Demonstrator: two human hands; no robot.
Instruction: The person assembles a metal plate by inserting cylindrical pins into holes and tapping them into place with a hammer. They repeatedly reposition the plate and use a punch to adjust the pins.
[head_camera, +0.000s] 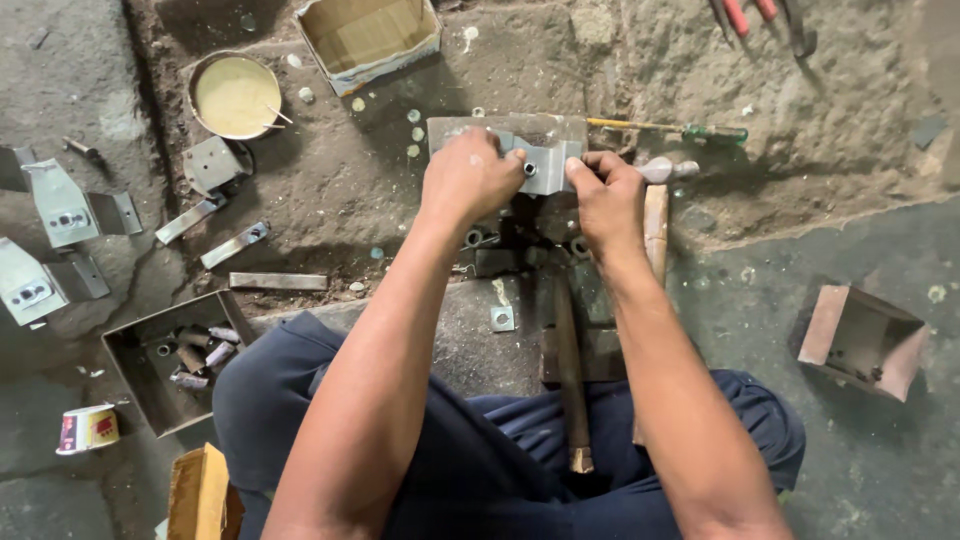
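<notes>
Both my hands hold a small folded grey metal bracket (543, 165) with a round stud in its middle, over a flat steel block (560, 130) on the dirt floor. My left hand (468, 178) grips the bracket's left end. Pinching its right end is my right hand (604, 195). Below the hands lie short metal sleeves (474, 238) and a wooden-handled hammer (568, 370) pointing toward my lap.
A bowl of pale yellow grease (236, 96) and a cardboard box (368, 36) sit at the back left. Finished grey brackets (62, 205) lie at far left. A metal tray of pins (165, 360), a screwdriver (668, 128), a second hammer (657, 215) and a rusty box (862, 340) surround me.
</notes>
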